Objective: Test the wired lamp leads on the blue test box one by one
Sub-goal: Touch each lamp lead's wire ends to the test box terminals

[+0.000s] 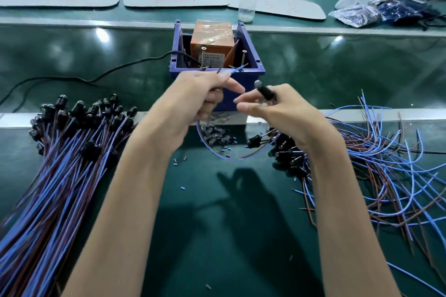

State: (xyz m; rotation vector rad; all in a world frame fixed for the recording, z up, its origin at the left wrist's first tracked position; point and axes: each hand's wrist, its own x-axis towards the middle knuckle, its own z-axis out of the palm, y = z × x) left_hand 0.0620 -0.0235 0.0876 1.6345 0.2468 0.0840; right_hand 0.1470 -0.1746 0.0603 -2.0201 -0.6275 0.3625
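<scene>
a: pinching the two thin wire ends (235, 70) in the left hand (202, 99), fingers curled snug round them. gripping the black lamp head (265, 90) in the right hand (277, 113), with the front fingers half loose.

b: one lead (229, 158) in both hands?

a: looks so. hanging in a soft loop under the hands, just in front of the blue test box (252, 75).

b: heavy?

a: no, likely light as string. bendy too, so floppy if held far back. best pinched close to the bare tips, to aim them at the two metal posts (244, 58) in the box.

b: easy to break?

a: maybe. thin tips, quick to bend. hard smooth lamp head, fine to hold round the middle, no need to squeeze.

b: and all around?

a: neat bunch of leads (72, 152) on the left, messy heap (374, 157) on the right, both on the green table (217, 236). cannot tell which one is tested.
</scene>
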